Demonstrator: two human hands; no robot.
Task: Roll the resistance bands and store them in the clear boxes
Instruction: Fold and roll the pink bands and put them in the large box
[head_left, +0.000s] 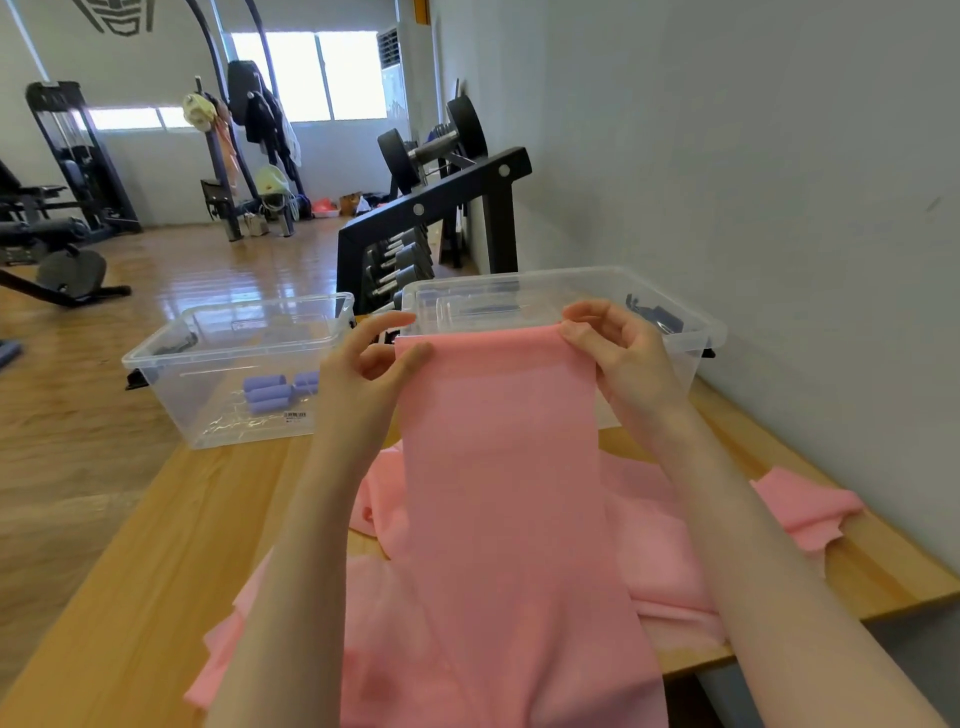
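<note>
I have both hands up at mid-frame: the left hand (371, 358) pinches one top corner of the pink band (498, 467), the right hand (618, 353) the other, its top edge held taut between them. The rest hangs down onto more pink band heaped on the tabletop (156, 545). I judge rolling is only starting; next I must curl that top edge tightly and evenly. The clear boxes wait beyond, the left box (171, 353) holding purple rolls (270, 392), the right box (696, 332) just behind my hands.

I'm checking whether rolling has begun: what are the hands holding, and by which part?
Both hands pinch one pink resistance band by its top edge: left hand at the left corner, right hand at the right.
</note>
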